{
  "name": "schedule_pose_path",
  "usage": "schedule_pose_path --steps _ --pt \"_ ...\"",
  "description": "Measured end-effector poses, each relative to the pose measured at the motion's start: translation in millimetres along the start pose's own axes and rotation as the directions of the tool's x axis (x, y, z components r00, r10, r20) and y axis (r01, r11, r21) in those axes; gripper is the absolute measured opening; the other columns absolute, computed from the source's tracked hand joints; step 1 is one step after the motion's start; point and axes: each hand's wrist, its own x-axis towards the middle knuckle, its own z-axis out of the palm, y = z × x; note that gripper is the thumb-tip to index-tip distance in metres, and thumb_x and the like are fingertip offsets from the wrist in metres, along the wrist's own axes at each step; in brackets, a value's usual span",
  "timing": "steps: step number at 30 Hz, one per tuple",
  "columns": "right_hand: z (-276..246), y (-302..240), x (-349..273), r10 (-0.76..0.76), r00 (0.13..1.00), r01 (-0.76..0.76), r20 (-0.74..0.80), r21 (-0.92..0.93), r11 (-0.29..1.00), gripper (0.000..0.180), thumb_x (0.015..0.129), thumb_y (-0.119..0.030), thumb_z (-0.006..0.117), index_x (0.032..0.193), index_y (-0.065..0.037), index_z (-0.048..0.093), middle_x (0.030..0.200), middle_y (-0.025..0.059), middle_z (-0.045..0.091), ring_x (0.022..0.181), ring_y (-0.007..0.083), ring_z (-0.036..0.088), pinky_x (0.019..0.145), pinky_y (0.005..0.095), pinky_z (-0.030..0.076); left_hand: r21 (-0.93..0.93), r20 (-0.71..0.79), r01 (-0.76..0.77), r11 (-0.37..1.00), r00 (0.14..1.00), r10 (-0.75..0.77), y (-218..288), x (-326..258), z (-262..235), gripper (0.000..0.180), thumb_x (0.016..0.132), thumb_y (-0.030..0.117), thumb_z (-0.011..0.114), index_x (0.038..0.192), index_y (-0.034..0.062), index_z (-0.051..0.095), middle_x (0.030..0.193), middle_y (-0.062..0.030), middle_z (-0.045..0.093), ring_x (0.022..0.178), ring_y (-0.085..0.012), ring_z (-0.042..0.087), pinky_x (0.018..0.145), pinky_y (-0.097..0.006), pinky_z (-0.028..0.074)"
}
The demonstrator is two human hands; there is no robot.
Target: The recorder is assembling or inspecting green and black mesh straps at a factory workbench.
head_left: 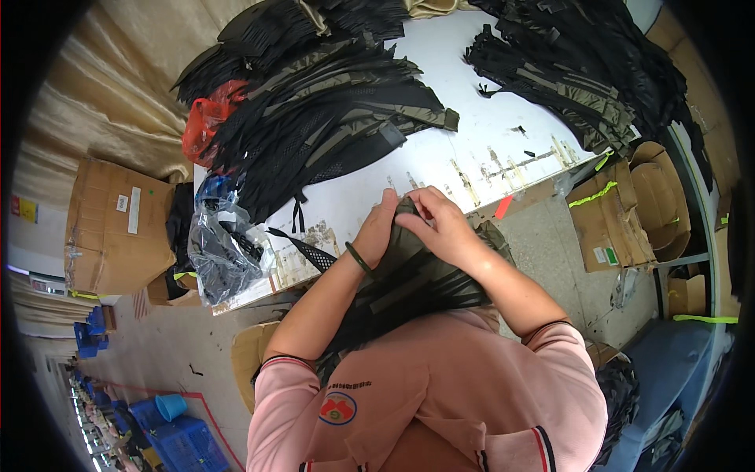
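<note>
At the near edge of the white table, both of my hands hold the upper end of an olive-and-black fabric piece (pixel 403 245). My left hand (pixel 380 228), with a dark green bangle at its wrist, presses along the left side of the cloth. On the other side, my right hand (pixel 442 230) pinches the top edge between bent fingers and thumb. The rest of the cloth, with black straps, hangs down over my lap. A strip of black mesh (pixel 308 250) lies across the table edge left of my left hand.
On the white table (pixel 440 71), black and olive strap pieces (pixel 330 118) pile up at left, with another pile (pixel 566 86) at right. A red plastic bag (pixel 208 126) and a clear bag (pixel 228 248) sit at left. Cardboard boxes (pixel 118 224) flank the table.
</note>
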Motion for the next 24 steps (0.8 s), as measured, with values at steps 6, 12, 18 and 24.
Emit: schedule_pose_path --steps 6,12,18,24 --pt "9 26 4 -0.069 0.954 0.085 -0.293 0.043 0.995 0.014 0.087 -0.014 0.062 0.086 -0.001 0.057 0.067 0.0126 0.055 0.056 0.0245 0.051 0.056 0.0335 0.044 0.285 0.166 -0.042 0.957 0.986 -0.006 3 -17 -7 0.032 0.096 0.026 0.049 0.101 -0.0024 0.063 0.089 -0.0014 0.063 0.083 -0.0081 0.055 0.076 -0.024 0.045" --pt "11 27 -4 0.174 0.966 -0.115 -0.192 0.286 0.951 0.015 0.094 -0.013 0.055 0.084 -0.002 0.056 0.065 -0.0058 0.048 0.061 0.0037 0.04 0.056 0.0205 0.036 0.563 0.246 -0.179 0.807 0.968 0.043 7 -23 -14 0.022 0.092 0.016 0.057 0.103 -0.0011 0.064 0.084 0.0018 0.062 0.078 -0.0053 0.052 0.071 -0.023 0.045" --pt "-36 34 10 0.307 0.856 -0.054 -0.415 0.519 0.853 0.02 0.096 -0.023 0.053 0.084 -0.008 0.058 0.072 -0.0072 0.05 0.07 0.0028 0.042 0.064 0.0187 0.036 0.703 0.277 -0.24 0.67 0.959 0.054 8 -46 -33 0.022 0.089 0.021 0.061 0.09 -0.001 0.063 0.069 -0.0055 0.059 0.067 -0.009 0.052 0.063 -0.025 0.044" --pt "-111 81 -21 0.265 0.911 -0.294 -0.316 -0.048 0.954 0.022 0.093 -0.024 0.056 0.084 -0.004 0.057 0.065 0.0002 0.057 0.062 0.0094 0.052 0.058 0.0266 0.044 0.813 0.097 0.108 0.572 0.944 -0.316 24 -102 -82 0.027 0.088 0.028 0.063 0.086 0.0013 0.062 0.068 -0.0105 0.059 0.066 -0.016 0.058 0.061 -0.033 0.046"
